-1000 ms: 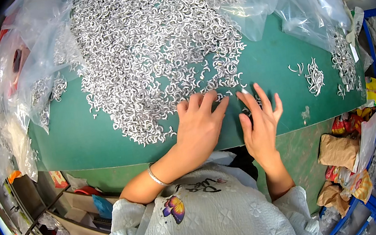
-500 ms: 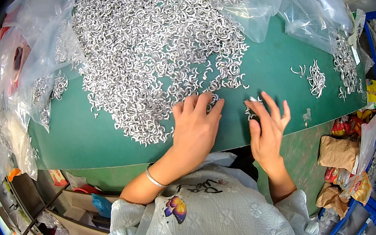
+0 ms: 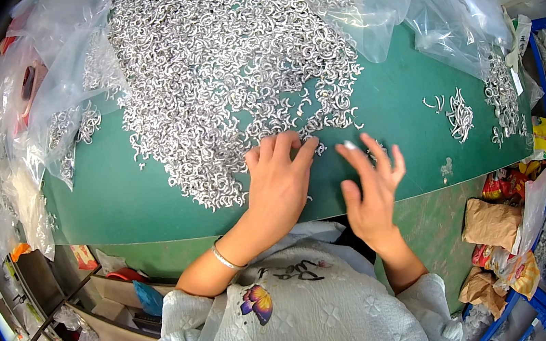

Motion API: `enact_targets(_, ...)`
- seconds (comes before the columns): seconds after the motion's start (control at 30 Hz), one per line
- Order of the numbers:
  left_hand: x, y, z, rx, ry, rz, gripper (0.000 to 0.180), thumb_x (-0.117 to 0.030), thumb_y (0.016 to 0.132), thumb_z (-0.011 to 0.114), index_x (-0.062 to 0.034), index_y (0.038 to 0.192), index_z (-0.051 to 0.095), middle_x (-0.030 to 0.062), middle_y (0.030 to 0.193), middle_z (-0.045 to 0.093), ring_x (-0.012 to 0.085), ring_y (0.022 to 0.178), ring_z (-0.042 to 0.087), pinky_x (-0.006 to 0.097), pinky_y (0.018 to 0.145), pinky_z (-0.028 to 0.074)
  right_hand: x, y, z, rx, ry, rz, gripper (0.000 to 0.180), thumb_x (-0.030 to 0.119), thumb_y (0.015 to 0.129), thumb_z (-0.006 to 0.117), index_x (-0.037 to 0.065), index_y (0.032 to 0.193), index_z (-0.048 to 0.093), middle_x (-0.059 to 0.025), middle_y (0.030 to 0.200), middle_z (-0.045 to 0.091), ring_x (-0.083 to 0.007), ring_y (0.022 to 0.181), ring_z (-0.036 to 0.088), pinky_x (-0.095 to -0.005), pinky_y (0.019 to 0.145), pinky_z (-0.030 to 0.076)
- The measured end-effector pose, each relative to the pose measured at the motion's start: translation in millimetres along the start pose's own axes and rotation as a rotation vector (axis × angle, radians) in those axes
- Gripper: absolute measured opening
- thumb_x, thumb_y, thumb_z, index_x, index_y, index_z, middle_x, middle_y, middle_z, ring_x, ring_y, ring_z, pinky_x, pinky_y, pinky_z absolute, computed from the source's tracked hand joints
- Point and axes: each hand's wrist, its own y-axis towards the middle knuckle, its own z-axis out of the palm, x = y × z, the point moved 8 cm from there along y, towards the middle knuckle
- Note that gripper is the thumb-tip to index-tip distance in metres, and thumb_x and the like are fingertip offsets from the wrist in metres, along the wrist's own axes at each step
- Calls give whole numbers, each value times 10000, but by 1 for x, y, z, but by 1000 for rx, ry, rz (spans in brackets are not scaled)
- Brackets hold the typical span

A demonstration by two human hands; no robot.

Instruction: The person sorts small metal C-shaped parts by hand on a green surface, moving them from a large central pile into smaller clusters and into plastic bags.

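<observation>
The left hand sat at six o'clock of the silvery pile — grip unclear; the right hand, at five — fingers apart.

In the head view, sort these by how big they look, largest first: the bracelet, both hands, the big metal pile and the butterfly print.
1. Big metal pile
2. Left hand and right hand: too alike to rank
3. Butterfly print
4. Bracelet

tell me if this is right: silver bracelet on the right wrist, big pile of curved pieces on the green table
No: the silver bracelet is on the left wrist, as the head view shows; the pile of curved pieces is on the green table.
</observation>
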Motion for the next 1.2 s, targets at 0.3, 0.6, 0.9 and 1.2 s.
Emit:
enact_targets(0.3,6,-4,-3,-20,-40,-35,322,-62,805,686,-88,1125,660,63,1033,531,237,928,500,385,798,346,0,5,0,-7,2,0,353,220,960,535,-2,1233,571,-58,1169,676,-330,1266,500,-619,1081,146)
enact_targets(0.6,3,-5,-4,-40,-56,-3,300,-49,795,695,-81,1091,666,65,1022,535,242,921,504,383,808,353,-7,8,5,-12,-28,32,375,243,957,541,-1,1240,567,-55,1117,695,-327,1274,494,-628,1076,155)
enact_targets(0.9,3,-5,-7,-32,-73,-33,292,-53,800,697,-76,1089,660,67,1030,528,240,937,502,380,813,352,-7,11,7,-9,-107,31,361,181,928,585,-1,1238,558,-64,1218,654,-347,1306,473,-634,1076,173)
enact_targets(1.2,4,-6,-4,-22,-40,-3,298,-59,784,705,-85,1081,694,55,1018,534,233,920,507,379,806,348,3,11,19,67,7,-19,353,236,959,553,11,1230,571,-77,1193,657,-337,1306,476,-618,1076,186)
